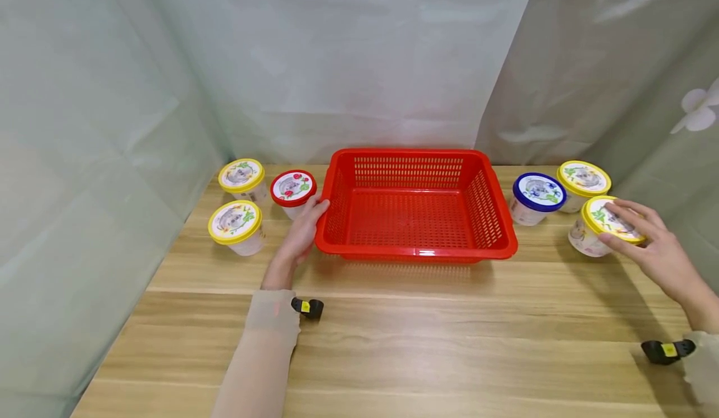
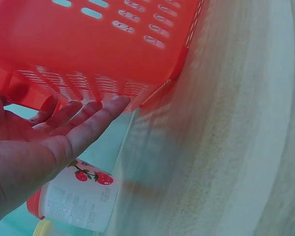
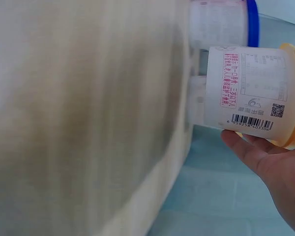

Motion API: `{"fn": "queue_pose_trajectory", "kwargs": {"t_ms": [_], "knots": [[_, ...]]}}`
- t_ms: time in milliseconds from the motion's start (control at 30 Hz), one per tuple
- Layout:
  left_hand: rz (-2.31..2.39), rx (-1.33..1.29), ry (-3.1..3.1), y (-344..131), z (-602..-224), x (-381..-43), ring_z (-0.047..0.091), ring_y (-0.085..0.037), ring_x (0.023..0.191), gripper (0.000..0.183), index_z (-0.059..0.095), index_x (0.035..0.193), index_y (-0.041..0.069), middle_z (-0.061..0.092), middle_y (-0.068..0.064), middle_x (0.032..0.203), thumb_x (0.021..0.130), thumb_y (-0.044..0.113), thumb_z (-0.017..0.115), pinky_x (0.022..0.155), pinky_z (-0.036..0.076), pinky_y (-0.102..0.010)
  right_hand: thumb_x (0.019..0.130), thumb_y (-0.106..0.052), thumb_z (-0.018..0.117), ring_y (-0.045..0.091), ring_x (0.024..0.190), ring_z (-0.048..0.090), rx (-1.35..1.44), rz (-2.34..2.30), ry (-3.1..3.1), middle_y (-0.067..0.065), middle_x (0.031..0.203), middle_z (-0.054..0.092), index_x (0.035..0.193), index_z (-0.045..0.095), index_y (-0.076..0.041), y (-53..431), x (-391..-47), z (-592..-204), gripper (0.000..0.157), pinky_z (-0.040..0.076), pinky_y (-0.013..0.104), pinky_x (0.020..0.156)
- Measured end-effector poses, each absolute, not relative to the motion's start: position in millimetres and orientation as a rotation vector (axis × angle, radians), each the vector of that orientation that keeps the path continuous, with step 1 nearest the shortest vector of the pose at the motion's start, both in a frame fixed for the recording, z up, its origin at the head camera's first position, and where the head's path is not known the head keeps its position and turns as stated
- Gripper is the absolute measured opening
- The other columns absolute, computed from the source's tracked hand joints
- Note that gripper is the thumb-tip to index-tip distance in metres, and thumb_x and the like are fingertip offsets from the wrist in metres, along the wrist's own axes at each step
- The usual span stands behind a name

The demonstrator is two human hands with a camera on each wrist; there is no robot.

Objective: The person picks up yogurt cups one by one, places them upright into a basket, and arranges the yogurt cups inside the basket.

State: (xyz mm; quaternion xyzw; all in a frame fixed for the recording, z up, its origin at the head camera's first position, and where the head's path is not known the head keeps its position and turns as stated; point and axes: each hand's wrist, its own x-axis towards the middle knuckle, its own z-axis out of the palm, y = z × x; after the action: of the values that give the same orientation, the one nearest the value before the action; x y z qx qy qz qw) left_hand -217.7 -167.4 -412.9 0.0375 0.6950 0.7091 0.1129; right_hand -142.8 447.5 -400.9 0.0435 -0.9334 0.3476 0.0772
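At the left rim of the red plastic basket (image 1: pixel 415 252), my left hand (image 1: pixel 303 229) grips the edge. In the left wrist view its fingers (image 2: pixel 91 125) lie along the slotted outer wall. A red-lidded tub (image 1: pixel 293 190) with strawberries on it stands just beyond that hand. My right hand (image 1: pixel 654 243) holds a yellow-lidded tub (image 1: pixel 590 240) around its lid, thumb on the near side. The tub's printed back and barcode (image 3: pixel 250 121) face the right wrist camera. Beside it are a blue-lidded tub (image 1: pixel 530 203) and another yellow-lidded tub (image 1: pixel 584 181).
Two more yellow-lidded tubs (image 1: pixel 241 178) stand on the left of the wooden table (image 1: pixel 427 343), one in front of the other. Pale cloth curtains (image 1: pixel 359 62) hang behind and on both sides. The basket sits at the back middle.
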Motion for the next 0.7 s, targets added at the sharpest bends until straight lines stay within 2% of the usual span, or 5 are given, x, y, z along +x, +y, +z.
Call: {"fn": "queue_pose_trajectory", "kwargs": {"t_ms": [133, 200, 400, 467, 700], "knots": [[2.081, 0.113, 2.037, -168, -414, -217, 0.051, -0.033, 0.128, 0.054, 0.027, 0.161, 0.013, 0.044, -0.020, 0.150, 0.113, 0.035, 0.039, 0.094, 0.055, -0.030, 0.104, -0.024, 0.065, 0.039, 0.155, 0.007, 0.124, 1.008, -2.774, -0.011, 0.172, 0.012, 0.165, 0.031, -0.022, 445, -145, -391, 0.069, 0.008, 0.024, 0.116], [2.084, 0.114, 2.035, -168, -414, -218, 0.051, -0.033, 0.128, 0.054, 0.027, 0.161, 0.013, 0.044, -0.020, 0.150, 0.113, 0.036, 0.039, 0.093, 0.055, -0.029, 0.103, -0.023, 0.066, 0.031, 0.155, 0.010, 0.123, 0.993, -2.761, -0.013, 0.171, 0.015, 0.164, 0.033, -0.022, 445, -146, -388, 0.069, 0.010, 0.013, 0.106], [2.083, 0.139, 2.034, -168, -415, -219, 0.050, -0.034, 0.128, 0.054, 0.027, 0.161, 0.013, 0.044, -0.021, 0.150, 0.113, 0.036, 0.038, 0.095, 0.054, -0.031, 0.102, -0.018, 0.068, -0.002, 0.143, 0.016, 0.158, 1.002, -2.724, -0.017, 0.168, 0.021, 0.162, 0.039, -0.022, 445, -148, -381, 0.068, 0.012, 0.010, 0.104], [2.078, 0.141, 2.040, -168, -415, -219, 0.050, -0.034, 0.128, 0.055, 0.027, 0.161, 0.013, 0.044, -0.021, 0.150, 0.113, 0.037, 0.038, 0.096, 0.054, -0.032, 0.102, -0.018, 0.068, -0.006, 0.139, 0.017, 0.167, 0.994, -2.726, -0.018, 0.167, 0.021, 0.162, 0.039, -0.024, 444, -150, -378, 0.068, 0.013, 0.008, 0.102], [2.082, 0.121, 2.038, -168, -416, -219, 0.049, -0.031, 0.128, 0.056, 0.026, 0.162, 0.012, 0.043, -0.020, 0.150, 0.113, 0.036, 0.038, 0.095, 0.052, -0.029, 0.103, -0.022, 0.067, 0.005, 0.145, 0.015, 0.197, 0.967, -2.755, -0.017, 0.169, 0.016, 0.164, 0.035, -0.027, 435, -159, -364, 0.069, 0.017, 0.006, 0.097]]}}
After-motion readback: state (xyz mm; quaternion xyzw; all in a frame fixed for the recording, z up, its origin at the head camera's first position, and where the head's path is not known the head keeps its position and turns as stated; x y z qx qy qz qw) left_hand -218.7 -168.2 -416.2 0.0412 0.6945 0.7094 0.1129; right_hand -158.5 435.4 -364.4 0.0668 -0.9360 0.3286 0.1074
